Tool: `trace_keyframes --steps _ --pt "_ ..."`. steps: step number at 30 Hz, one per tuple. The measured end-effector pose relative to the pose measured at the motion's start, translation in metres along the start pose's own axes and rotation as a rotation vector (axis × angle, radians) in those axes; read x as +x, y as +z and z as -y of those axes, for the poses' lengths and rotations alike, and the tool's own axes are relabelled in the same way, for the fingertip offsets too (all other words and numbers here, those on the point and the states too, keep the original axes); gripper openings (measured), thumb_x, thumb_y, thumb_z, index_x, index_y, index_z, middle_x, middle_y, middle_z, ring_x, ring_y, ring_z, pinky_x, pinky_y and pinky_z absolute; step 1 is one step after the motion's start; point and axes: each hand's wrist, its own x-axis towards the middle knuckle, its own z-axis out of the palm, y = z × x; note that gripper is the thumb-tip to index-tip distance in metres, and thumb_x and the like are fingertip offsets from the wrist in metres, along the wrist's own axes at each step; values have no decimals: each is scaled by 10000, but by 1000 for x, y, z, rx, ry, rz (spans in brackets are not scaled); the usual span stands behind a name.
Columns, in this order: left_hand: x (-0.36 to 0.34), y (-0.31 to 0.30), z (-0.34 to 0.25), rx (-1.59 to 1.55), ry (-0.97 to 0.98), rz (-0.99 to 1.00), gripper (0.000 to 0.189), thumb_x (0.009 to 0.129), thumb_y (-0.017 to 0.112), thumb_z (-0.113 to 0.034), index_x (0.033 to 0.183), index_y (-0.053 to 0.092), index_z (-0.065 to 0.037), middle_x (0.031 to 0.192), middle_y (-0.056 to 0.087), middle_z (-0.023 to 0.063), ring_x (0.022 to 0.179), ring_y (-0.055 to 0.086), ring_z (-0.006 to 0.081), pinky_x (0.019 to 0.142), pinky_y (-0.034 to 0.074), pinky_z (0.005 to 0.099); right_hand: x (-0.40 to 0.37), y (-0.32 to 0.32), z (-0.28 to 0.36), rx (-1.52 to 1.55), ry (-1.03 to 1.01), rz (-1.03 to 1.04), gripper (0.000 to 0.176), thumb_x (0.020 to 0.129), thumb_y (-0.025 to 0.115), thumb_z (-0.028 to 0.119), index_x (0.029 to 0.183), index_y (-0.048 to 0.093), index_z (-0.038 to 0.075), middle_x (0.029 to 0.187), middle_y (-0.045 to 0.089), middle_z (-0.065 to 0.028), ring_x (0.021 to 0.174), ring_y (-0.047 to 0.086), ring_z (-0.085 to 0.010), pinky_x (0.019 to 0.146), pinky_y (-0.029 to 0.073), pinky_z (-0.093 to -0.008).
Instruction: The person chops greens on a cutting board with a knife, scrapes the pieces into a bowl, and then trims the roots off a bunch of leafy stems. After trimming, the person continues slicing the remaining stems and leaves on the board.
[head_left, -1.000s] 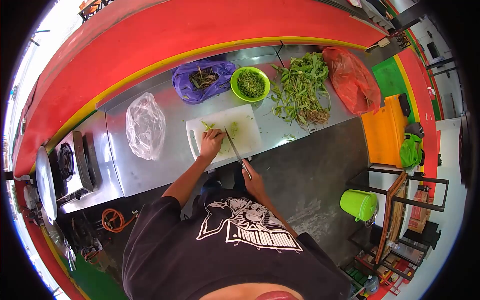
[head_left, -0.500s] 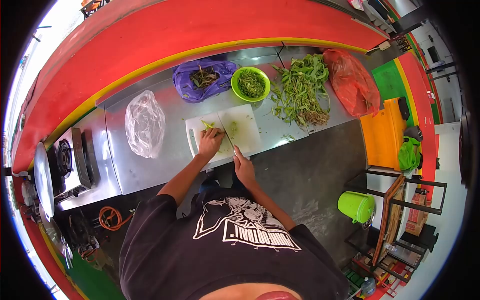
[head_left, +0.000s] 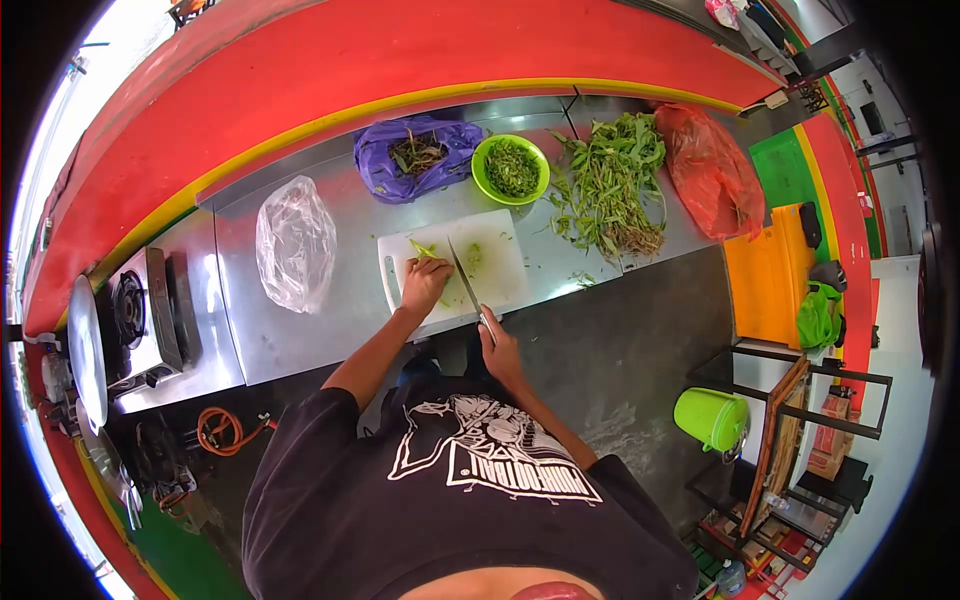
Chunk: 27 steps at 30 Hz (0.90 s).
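Note:
On the white cutting board, my left hand is closed with its fingers bent over a small bunch of green stems, whose tips stick out beyond the fingers. My right hand grips the handle of a knife at the board's front edge. The long blade slants across the board, just right of my left fingers. Small chopped green bits lie to the right of the blade. Behind the board stands a lime-green bowl holding chopped leaves.
Leafy greens with roots lie on the steel counter, beside a red plastic bag. A purple bag with plant scraps and a clear plastic bag lie leftward. A gas stove stands at far left.
The knife has tilted, its tip now angled further left and its handle further right. My right hand has moved slightly right and toward my body. My left hand stays on the stems.

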Motion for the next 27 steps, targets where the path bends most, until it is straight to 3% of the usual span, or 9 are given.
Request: trace_keyframes --steps 3,5,9,12,16,20,27 --pt "-1 1 0 -10 14 -21 106 836 705 -128 934 740 -145 1003 703 -42 985 620 162 889 392 373 -1 4 -3 30 5 16 421 1003 535 176 1419 509 114 1097 655 -283 1011 641 -446 799 533 -433" --pt "-1 2 1 -2 15 -1 98 843 698 -128 931 737 -143 995 693 -39 982 619 164 887 390 378 1 11 -11 -16 -131 -69 427 1001 542 171 1422 503 114 1055 658 -284 948 653 -455 758 530 -434" --pt "0 -4 -5 28 -10 48 113 835 688 -124 933 736 -153 1051 645 -35 1026 595 170 895 393 404 3 14 -10 -140 -30 -11 427 995 558 171 1418 508 142 912 668 -261 774 655 -440 663 513 -462" --pt "-1 -8 -6 98 34 36 128 827 690 -139 945 738 -154 1089 632 -21 1055 579 179 913 392 420 20 28 -14 -297 -75 -38 433 988 562 166 1418 514 168 861 663 -254 741 655 -420 642 506 -485" --pt "-3 -8 -2 120 71 117 218 818 656 -132 1020 727 -168 1094 606 -20 1065 569 184 931 401 427 57 39 -5 -308 -108 -82 475 965 581 156 1432 495 178 819 659 -248 755 660 -422 676 516 -489" --pt "-5 -3 4 21 68 137 307 798 619 -75 1087 715 -110 1085 622 19 1065 582 214 926 442 387 62 22 4 -125 -16 -75 463 977 556 144 1433 480 158 948 672 -271 880 660 -441 740 530 -465" --pt "-2 2 8 -82 106 56 228 790 634 -62 1008 704 -70 1061 674 45 1030 621 234 901 477 380 27 5 -5 19 -74 -37 422 998 540 172 1414 503 110 1105 646 -299 1054 616 -462 836 527 -436"
